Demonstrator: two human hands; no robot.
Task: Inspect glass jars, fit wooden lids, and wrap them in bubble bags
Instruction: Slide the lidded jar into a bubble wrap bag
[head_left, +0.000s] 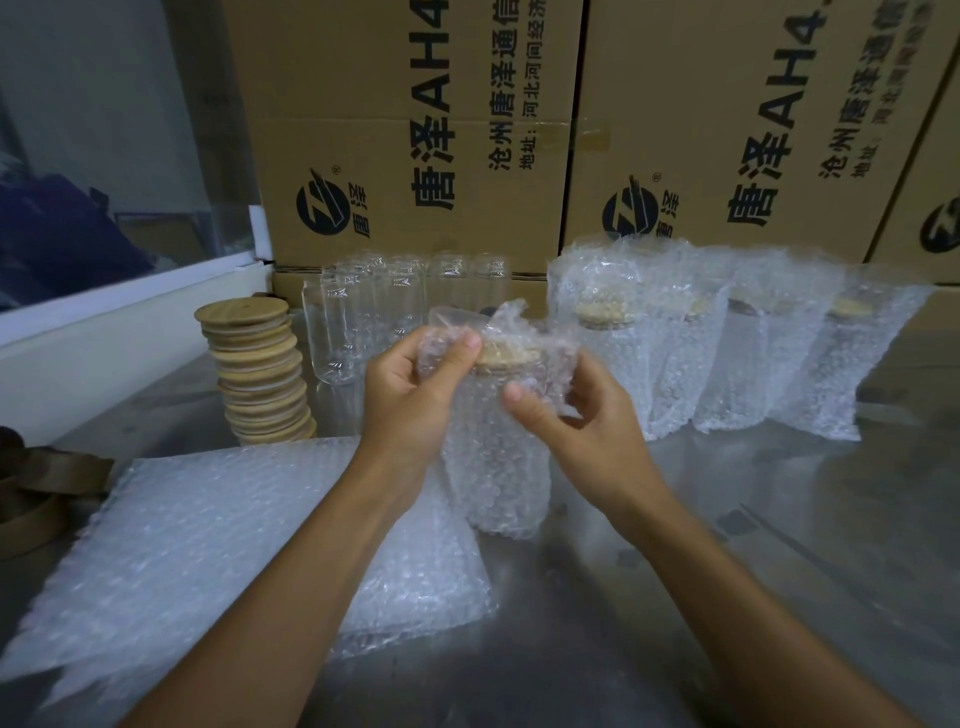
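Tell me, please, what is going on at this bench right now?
A person is bagging a lidded jar. Both hands, left and right, pinch the bubble bag's open top above the wooden lid. Four wrapped jars stand behind, bare jars and stacked lids wait at left, and flat bags lie in front.

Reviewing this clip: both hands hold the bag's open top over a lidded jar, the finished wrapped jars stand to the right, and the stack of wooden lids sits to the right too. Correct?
Not quite. In the head view the stack of wooden lids sits to the left, beside the bare glass jars. The rest holds: the left hand and right hand hold the bubble bag top over the lidded jar, and the wrapped jars stand to the right.
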